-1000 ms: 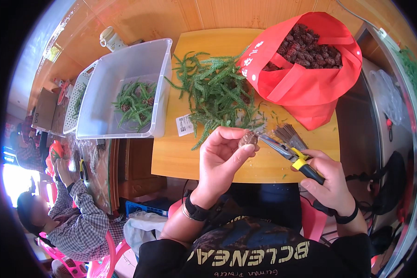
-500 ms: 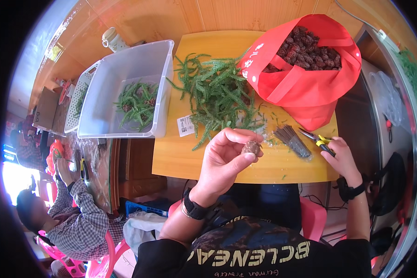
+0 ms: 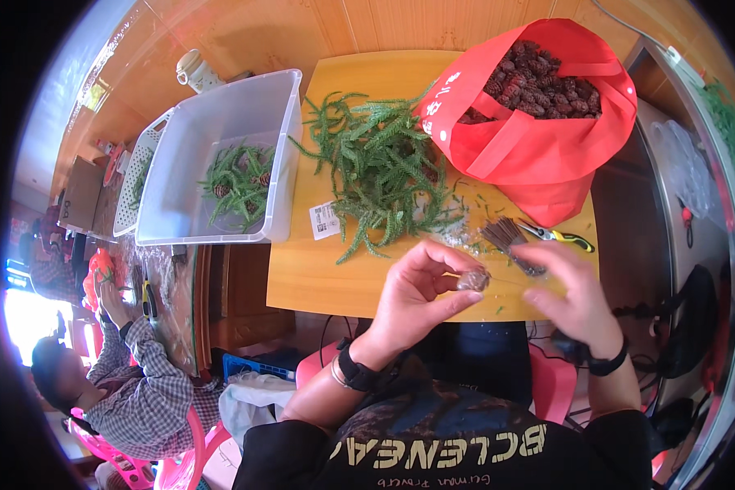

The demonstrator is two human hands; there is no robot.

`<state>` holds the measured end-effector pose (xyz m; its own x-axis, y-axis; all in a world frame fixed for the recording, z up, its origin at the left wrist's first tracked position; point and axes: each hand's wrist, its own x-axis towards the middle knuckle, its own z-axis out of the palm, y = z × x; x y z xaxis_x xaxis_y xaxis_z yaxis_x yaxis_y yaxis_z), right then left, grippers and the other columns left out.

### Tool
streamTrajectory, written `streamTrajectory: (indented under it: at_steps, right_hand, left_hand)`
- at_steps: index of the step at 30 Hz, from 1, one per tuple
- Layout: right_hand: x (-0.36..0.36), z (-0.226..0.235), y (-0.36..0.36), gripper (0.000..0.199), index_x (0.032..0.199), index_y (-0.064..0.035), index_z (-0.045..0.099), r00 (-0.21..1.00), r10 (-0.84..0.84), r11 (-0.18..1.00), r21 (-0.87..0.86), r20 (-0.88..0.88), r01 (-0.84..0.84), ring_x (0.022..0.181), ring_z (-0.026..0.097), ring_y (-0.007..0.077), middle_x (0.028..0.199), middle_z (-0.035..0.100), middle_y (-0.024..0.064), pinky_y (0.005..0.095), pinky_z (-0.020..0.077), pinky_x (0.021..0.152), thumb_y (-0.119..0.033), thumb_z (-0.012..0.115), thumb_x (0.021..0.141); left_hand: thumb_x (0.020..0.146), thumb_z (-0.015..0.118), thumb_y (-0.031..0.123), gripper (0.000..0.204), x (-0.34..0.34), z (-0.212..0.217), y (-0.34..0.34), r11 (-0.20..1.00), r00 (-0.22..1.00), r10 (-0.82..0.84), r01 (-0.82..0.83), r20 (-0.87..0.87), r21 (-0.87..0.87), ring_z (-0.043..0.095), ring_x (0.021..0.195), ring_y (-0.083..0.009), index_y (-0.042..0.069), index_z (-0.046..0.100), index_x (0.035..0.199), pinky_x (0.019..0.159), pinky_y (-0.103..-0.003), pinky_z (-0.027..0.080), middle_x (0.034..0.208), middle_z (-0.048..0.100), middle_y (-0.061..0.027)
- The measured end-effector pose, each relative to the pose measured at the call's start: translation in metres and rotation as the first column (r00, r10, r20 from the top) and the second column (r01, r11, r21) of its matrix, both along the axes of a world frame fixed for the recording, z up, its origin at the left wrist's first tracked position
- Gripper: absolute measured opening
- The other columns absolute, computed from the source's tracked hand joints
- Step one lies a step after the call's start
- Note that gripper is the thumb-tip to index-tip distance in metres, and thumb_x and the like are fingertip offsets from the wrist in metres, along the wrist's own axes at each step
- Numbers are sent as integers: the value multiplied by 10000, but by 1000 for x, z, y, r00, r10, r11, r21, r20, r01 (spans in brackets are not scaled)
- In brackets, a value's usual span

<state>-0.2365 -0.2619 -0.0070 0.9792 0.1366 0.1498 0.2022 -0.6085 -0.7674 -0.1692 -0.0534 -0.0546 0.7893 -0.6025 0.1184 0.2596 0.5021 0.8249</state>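
Observation:
A small brown pine cone (image 3: 474, 280) is pinched between the thumb and fingers of my left hand (image 3: 416, 290), just above the table's front edge. A thin wire seems to stick out of the cone to the right. My right hand (image 3: 576, 294), slightly blurred, is beside it with thumb and fingers apart, and I see nothing held in it. Beyond that hand, pliers (image 3: 559, 236) with yellow-and-black handles lie on the table. A bundle of thin brown wire stems (image 3: 506, 237) in clear wrap lies next to them, partly hidden by my right fingers.
Green artificial sprigs (image 3: 384, 171) are heaped mid-table. A red bag (image 3: 539, 159) full of pine cones stands at the back right. On the left is a clear plastic bin (image 3: 284, 188) holding sprigs with cones. Another person (image 3: 143, 384) works at a table farther left.
My right hand has let go of the pliers, which now lie on the table, and has moved left toward the cone. My left hand has shifted slightly right and down with the pine cone.

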Motion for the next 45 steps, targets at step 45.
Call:
streamTrajectory:
  at_steps: [45]
  right_hand:
    - [50, -48, 65, 188, 990, -21, 425, 995, 5, 685, 726, -98, 68, 894, 464, 76, 1076, 478, 61, 218, 385, 817, 15, 523, 834]
  left_hand:
    - [910, 489, 43, 140, 34, -1, 38, 983, 961, 36, -84, -276, -165, 569, 845, -105, 56, 489, 1048, 734, -250, 465, 890, 546, -4]
